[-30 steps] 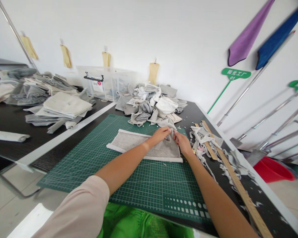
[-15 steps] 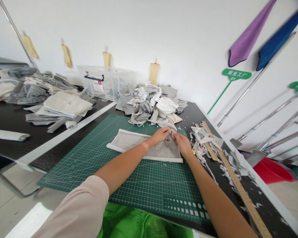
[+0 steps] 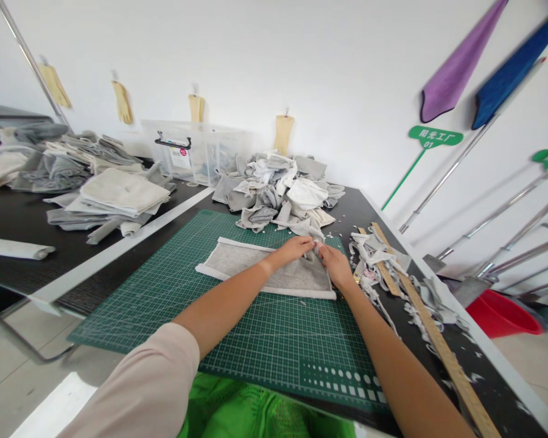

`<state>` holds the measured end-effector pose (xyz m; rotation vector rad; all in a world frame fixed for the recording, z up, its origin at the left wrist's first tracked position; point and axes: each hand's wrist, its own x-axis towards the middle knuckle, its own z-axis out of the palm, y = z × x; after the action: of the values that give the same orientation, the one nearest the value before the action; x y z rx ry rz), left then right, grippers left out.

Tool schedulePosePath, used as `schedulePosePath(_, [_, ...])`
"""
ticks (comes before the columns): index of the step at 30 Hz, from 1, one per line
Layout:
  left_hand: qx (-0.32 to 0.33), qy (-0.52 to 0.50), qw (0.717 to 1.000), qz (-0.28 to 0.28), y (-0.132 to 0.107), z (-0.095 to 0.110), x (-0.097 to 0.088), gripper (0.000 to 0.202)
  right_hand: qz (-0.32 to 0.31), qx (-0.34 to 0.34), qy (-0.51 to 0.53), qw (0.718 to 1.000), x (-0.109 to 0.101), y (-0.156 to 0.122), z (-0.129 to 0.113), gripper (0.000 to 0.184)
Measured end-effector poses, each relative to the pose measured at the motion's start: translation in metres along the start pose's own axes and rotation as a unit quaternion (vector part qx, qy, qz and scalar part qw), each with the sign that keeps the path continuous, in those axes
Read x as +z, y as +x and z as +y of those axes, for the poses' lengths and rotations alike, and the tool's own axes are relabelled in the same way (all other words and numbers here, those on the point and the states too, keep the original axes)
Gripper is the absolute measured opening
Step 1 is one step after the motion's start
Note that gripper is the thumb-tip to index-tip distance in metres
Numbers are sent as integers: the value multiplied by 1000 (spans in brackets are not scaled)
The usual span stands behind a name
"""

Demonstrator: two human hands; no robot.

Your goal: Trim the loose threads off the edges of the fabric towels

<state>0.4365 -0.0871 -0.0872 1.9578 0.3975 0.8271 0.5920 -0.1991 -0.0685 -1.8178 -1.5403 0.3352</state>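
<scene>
A flat grey piece of cloth [image 3: 246, 260] with pale rolled edges lies on the green cutting mat [image 3: 173, 310]. At its far right corner my left hand [image 3: 298, 246] and my right hand [image 3: 335, 264] meet, fingertips almost touching. Both pinch a raised, bunched bit of the grey cloth between them. The exact grip of the fingertips is small and partly hidden. Just beyond the hands, the heap of grey and white cloth pieces [image 3: 278, 188] reaches onto the mat's far edge.
Cloth scraps [image 3: 369, 249] and a long wooden ruler [image 3: 438, 340] lie to the right. Stacked cloths [image 3: 123, 191] and a clear plastic box [image 3: 201, 152] stand on the left and back. A red basin [image 3: 502, 313] is beyond the table's right edge.
Both hands have stayed at the same corner, with only a very slight shift of the fingers and the bunched cloth. The rest looks the same.
</scene>
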Motion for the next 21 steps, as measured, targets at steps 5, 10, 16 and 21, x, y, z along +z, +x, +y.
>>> schedulePosePath(5, [-4, -8, 1000, 10, -1, 1, 0, 48, -5, 0, -3, 1000, 0, 1, 1, 60])
schedulePosePath(10, [-9, -39, 999, 11, -2, 3, 1, 47, -4, -6, 3, 1000, 2, 4, 6, 59])
schedulePosePath(16, [-12, -48, 999, 11, -2, 3, 1, 46, -4, 0, 13, 1000, 3, 1, 5, 59])
schedulePosePath(21, [-15, -21, 1000, 15, 0, 0, 1, 44, -4, -4, 0, 1000, 3, -1, 1, 59])
